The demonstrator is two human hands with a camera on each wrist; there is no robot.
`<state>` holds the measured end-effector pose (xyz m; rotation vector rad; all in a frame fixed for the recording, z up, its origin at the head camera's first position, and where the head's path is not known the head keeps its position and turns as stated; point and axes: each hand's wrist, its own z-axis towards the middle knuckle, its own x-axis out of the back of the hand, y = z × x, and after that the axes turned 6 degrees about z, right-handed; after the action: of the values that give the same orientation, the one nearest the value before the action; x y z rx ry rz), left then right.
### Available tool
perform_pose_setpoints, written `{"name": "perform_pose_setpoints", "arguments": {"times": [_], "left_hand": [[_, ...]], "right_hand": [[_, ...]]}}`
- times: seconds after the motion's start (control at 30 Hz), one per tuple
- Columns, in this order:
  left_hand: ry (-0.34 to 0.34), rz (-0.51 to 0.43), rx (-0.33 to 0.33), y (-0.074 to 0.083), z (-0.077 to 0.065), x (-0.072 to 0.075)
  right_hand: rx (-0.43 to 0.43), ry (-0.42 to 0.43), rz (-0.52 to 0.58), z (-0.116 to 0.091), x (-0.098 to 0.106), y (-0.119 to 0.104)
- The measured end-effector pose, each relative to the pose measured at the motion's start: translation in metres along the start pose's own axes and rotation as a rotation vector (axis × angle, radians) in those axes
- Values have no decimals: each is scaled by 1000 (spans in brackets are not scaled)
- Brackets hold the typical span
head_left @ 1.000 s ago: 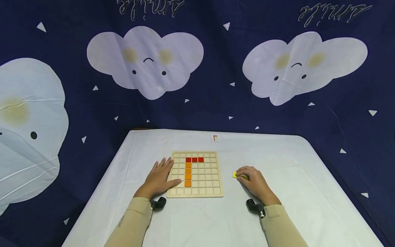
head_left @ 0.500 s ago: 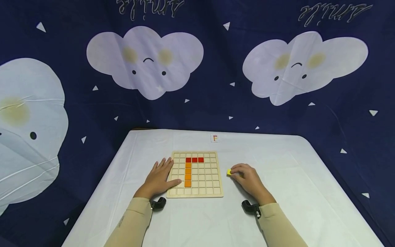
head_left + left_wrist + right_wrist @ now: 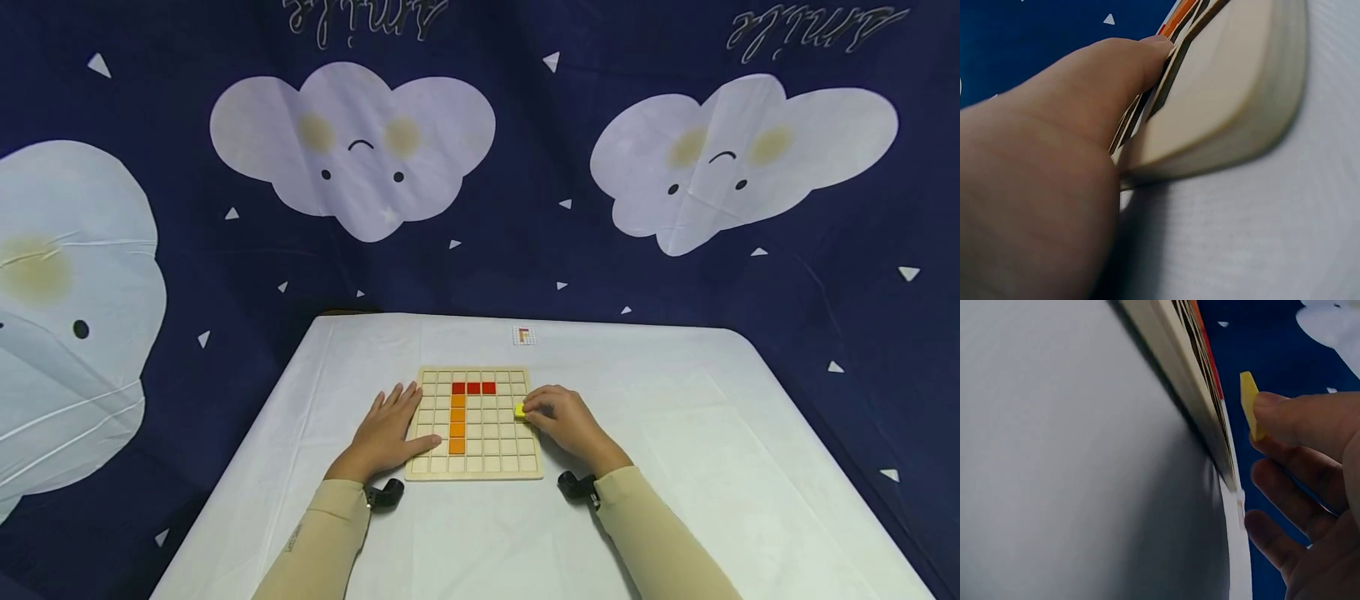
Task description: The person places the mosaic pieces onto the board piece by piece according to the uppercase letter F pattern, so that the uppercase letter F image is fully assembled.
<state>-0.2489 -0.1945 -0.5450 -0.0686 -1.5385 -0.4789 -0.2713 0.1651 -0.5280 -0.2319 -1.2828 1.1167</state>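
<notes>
A square wooden grid board (image 3: 487, 477) lies on the white table, with a row of red tiles (image 3: 473, 388) near its top and a column of orange tiles (image 3: 457, 425) below the leftmost red one. My left hand (image 3: 384, 433) rests flat along the board's left edge, its thumb over the lower left cells; the left wrist view shows that thumb on the rim. A yellow square tile (image 3: 1249, 403) is pinched between thumb and finger of my right hand (image 3: 566, 421), held over the board's right edge. In the right wrist view the tile is raised above the board's surface.
A small printed card (image 3: 524, 335) with a coloured grid pattern lies behind the board near the table's far edge. A dark blue cloth (image 3: 525, 275) with clouds hangs behind the table (image 3: 712, 400). Each wrist carries a black camera mount.
My right hand has moved left with the yellow tile, from the table right of the board to over its right edge. The left hand and the board have stayed put.
</notes>
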Motion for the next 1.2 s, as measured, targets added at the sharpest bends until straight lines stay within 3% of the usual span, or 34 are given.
{"name": "perform_pose_setpoints", "arguments": {"times": [0.37, 0.6, 0.77, 1.2], "left_hand": [[-5, -2, -2, 1, 2, 1], [-7, 2, -2, -1, 3, 2], [-4, -1, -3, -2, 2, 0], [-3, -1, -9, -4, 2, -2]], "right_hand": [[49, -133, -5, 25, -23, -22], [110, -197, -107, 40, -34, -33], [126, -229, -112, 47, -43, -40], [58, -230, -185, 55, -57, -43]]}}
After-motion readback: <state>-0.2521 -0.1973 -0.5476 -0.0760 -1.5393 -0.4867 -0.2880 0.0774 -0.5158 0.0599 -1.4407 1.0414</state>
